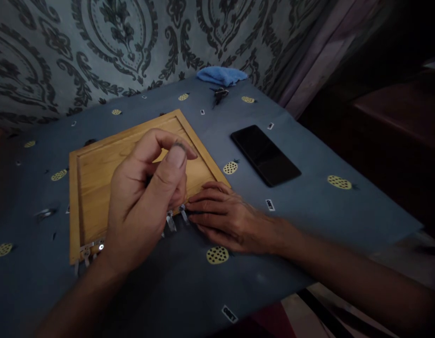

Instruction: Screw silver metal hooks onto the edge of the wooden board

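dim room; damask-patterned wall (108, 42), blue-clothed table (309, 206)

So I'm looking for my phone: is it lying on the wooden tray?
No, the phone lies on the blue tablecloth, right of the wooden tray.

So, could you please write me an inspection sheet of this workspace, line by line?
Surface: table under a blue-grey cloth with yellow fruit prints.
Job's things: wooden tray lying flat; small metal clips at its near edge.
Clutter: black phone, blue cloth, dark small object beside it.
Grippers: left hand raised over the tray, fingers pinched, held item too small to tell; right hand flat at the tray's near corner.
Cables: nothing seen.
Surroundings: patterned wall; dark room on the right.
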{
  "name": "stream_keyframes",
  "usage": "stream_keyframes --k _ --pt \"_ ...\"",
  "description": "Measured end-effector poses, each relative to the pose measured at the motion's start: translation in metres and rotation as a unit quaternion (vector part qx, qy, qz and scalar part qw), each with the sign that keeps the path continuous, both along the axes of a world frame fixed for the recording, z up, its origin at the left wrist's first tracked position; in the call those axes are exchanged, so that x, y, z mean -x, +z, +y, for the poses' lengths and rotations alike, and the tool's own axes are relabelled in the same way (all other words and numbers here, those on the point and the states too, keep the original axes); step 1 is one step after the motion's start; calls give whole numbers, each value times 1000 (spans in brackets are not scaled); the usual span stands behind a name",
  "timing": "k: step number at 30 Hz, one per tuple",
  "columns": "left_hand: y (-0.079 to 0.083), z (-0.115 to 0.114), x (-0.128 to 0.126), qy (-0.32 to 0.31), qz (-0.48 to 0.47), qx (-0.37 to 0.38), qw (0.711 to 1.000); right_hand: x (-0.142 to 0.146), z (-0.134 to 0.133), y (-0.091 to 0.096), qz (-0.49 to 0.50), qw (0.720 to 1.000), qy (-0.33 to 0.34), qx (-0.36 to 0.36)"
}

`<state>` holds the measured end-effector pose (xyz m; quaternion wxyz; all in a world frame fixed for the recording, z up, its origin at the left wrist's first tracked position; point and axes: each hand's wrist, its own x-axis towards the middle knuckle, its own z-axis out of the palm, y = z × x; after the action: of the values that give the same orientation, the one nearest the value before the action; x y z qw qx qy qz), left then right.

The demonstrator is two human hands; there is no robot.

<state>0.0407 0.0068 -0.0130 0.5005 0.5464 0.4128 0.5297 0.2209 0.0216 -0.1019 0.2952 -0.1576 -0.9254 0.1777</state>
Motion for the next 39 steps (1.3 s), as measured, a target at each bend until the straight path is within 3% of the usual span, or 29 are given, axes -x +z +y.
stream_keyframes --k 5,9,15,19,33,39 --pt "-1 -1 1 -15 38 -8 999 1 0 1 2 1000 5 -6" --pt "8 1 13 -57 151 -29 986 0 0 0 -4 1000 2 -2" --pt "27 6 36 -166 381 -82 906 0 1 -1 -18 1000 -1 -21" --pt "29 4 45 -135 463 -108 869 1 1 -2 -11 1000 2 -15" --pt "31 -4 45 -108 501 -132 848 0 1 -6 -17 1000 3 -11" --pt "29 -2 44 -113 470 -127 866 1 1 -6 -15 1000 2 -4"
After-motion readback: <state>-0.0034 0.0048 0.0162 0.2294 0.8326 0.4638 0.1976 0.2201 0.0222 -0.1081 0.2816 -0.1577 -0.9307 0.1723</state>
